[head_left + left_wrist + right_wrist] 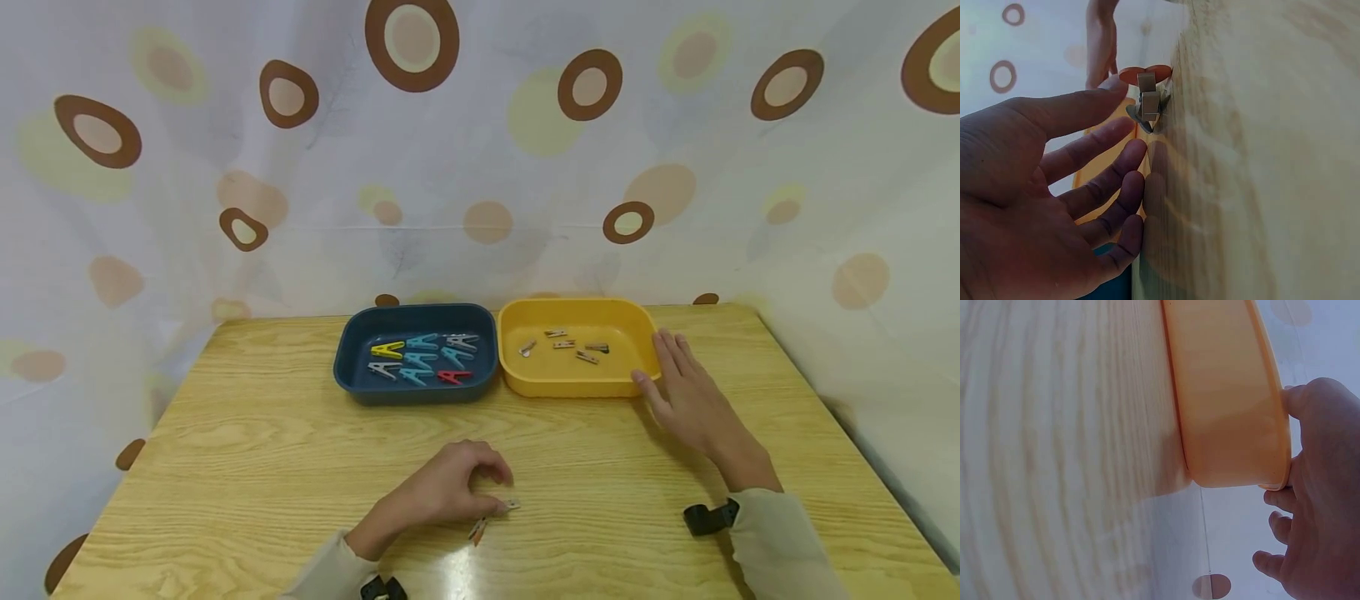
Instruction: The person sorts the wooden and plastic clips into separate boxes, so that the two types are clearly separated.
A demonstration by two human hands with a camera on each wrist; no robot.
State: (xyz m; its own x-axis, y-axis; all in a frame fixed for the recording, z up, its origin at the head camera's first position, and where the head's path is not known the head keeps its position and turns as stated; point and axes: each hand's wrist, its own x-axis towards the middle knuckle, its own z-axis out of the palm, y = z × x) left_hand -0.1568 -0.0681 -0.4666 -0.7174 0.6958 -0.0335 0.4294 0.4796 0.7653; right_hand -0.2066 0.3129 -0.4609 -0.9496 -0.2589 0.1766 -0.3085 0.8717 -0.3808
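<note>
My left hand (457, 483) is low over the table, thumb and index finger apart around a small wooden clothespin (513, 504) by the thumb tip. Beside the thumb lies another wooden clothespin, with an orange heart (1146, 75), seen end-on in the left wrist view. My right hand (693, 404) rests against the right end of a yellow bin (573, 388), its thumb at the near rim and the other fingers extended along the side. Inside that bin lie several small wooden clothespins (564, 344).
A dark blue bin (420, 398) stands directly left of the yellow one and holds several plastic clothespins (422, 358) in yellow, blue, pale and red. Both are at the back of the wooden table (247, 467), before a patterned curtain (450, 167).
</note>
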